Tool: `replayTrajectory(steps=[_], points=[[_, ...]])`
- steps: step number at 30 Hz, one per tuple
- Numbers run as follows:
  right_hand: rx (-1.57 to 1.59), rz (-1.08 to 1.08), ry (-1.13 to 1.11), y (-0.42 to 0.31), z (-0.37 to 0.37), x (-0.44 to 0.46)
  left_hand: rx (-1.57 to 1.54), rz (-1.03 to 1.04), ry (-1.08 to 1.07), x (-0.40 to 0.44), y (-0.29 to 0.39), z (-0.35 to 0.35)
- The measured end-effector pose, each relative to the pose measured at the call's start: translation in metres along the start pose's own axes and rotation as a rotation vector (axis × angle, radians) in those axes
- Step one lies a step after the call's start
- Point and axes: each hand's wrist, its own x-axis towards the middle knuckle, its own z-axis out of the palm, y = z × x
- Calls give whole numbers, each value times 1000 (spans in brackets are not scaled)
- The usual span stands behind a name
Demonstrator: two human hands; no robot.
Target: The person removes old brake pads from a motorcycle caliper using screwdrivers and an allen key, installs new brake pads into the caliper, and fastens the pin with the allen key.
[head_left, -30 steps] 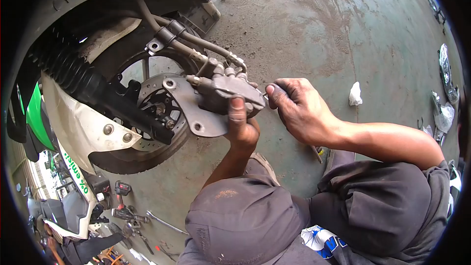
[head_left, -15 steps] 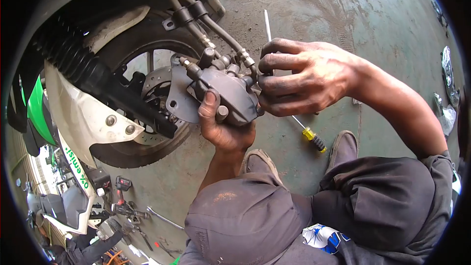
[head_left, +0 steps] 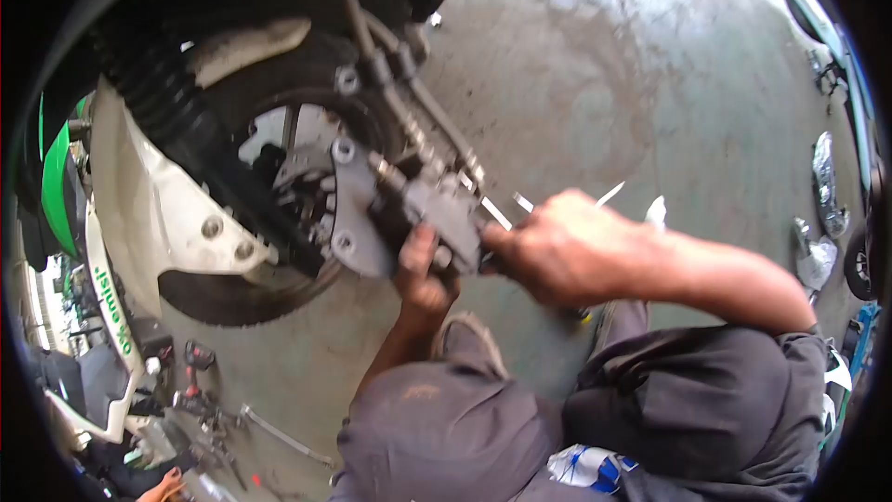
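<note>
Left hand (head_left: 427,281) clasps the brake caliper (head_left: 448,212), thumb on its face! Beside the caliper, the right hand (head_left: 550,249) curls its fingers; on what, I can't tell.

Open floor (head_left: 557,112) beyond the right hand (head_left: 569,256)
I could pass there; leftward, caliper (head_left: 444,209), hoses (head_left: 444,124) and wheel (head_left: 228,305) block me, and knees (head_left: 446,428) crowd the near side.

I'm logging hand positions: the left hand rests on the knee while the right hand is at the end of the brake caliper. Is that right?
Not quite: the left hand grips the brake caliper rather than resting on the knee, as the head view shows. The right hand is at the caliper's end.
</note>
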Motion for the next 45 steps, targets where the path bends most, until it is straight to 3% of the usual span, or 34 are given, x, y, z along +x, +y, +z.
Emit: replayTrajectory(steps=[2, 5, 7, 9, 12, 17, 18, 21, 22, 23, 25, 27, 29, 33, 35, 38, 41, 43, 45], points=[[29, -15, 5, 1, 7, 3, -525, -548, 204, -12, -14, -15], [13, -11, -20, 3, 10, 7, -345, -627, 55, -8, 27, 6], [45, 27, -34, 3, 12, 8, -345, -591, 36, -10, 16, 4], [167, -84, 88, 11, 18, 2, -360, -571, 31, -11, 8, 4], [56, -153, 103, 25, 28, 3, -335, -571, 3, -3, 17, 13], [-305, -493, 218, 31, 14, 0, -414, -547, 33, -4, -5, -2], [-347, -503, 192, 31, 14, 1, -472, -570, -109, -5, -10, -14], [-227, -410, 230, 21, 16, 3, -242, -434, -47, -11, -21, -15], [-143, -263, 126, 17, 17, 1, -250, -435, -47, -12, -22, -15], [-146, -258, 124, 10, 15, 0, -277, -497, -5, -12, -19, -15], [37, -48, 102, 1, 17, 1, -316, -554, 29, -11, -17, -10], [92, -47, 145, 8, 23, 4, -281, -481, 27, -9, -16, -6], [-3, -176, 97, 17, 21, 1, -279, -485, 37, -9, -14, -4], [-391, -480, 265, 32, 16, -7, -341, -522, 105, -13, -29, -8], [-385, -477, 281, 29, 19, -7, -347, -524, 98, -14, -34, -10], [88, -46, 45, 5, 3, -8, -343, -509, 94, -15, -36, -9], [336, -14, 44, 6, 11, -3, -341, -489, 90, -14, -40, -9], [315, -71, 8, 17, 8, -4, -324, -463, 107, -10, -46, -11], [-426, -505, 222, 31, 17, -7, -260, -398, 139, -10, -55, -19]])
